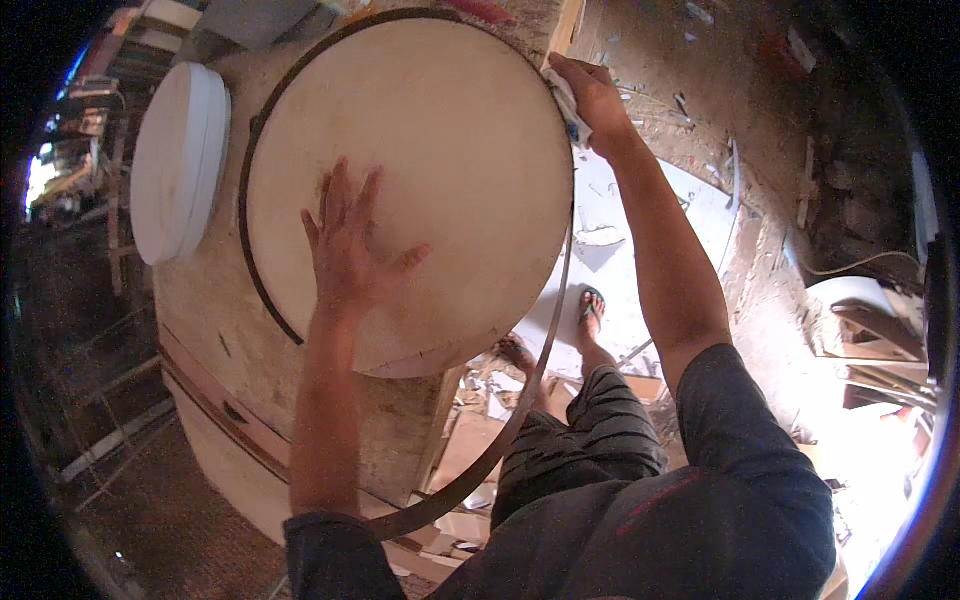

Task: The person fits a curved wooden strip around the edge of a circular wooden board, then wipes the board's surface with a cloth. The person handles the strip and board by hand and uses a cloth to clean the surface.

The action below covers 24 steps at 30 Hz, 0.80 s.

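A large round pale board (465,170) lies on a worktable. My left hand (352,250) rests flat on its top, fingers spread. At the far right of the rim, my right hand (597,103) is closed on a crumpled whitish rag (568,108), pressed against the board's edge. A thin dark edging strip (492,452) runs round much of the rim. Its loose length bows away from the board on the near right and curves down toward my left forearm, which hides its end.
Smaller white round pieces (178,165) lie stacked to the left on the wooden worktable (225,335). A large white sheet (690,205) lies on the floor by my feet. Offcuts (475,440) and scraps litter the ground, with a pile of wood pieces (880,340) at the right.
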{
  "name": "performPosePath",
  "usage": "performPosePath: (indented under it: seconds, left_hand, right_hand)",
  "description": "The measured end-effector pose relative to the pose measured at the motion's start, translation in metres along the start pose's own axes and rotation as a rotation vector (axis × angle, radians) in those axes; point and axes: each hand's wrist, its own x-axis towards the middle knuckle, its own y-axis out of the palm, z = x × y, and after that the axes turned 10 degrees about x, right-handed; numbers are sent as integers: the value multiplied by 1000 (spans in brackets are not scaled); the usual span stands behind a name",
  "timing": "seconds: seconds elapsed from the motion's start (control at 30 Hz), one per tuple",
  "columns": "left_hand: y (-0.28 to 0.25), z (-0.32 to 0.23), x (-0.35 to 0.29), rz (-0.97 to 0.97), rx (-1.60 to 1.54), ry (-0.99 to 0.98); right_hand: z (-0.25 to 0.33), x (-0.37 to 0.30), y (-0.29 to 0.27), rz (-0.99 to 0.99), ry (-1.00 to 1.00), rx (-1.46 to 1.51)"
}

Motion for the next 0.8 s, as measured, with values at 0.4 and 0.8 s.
performPosePath:
  seconds: [0.4,0.8]
  left_hand:
    - [13,-3,7,4,165,35]
    - [14,-1,6,-15,165,50]
  right_hand:
    - [-21,-57,-15,-3,-461,-727]
    - [-49,-143,7,-286,-129,-100]
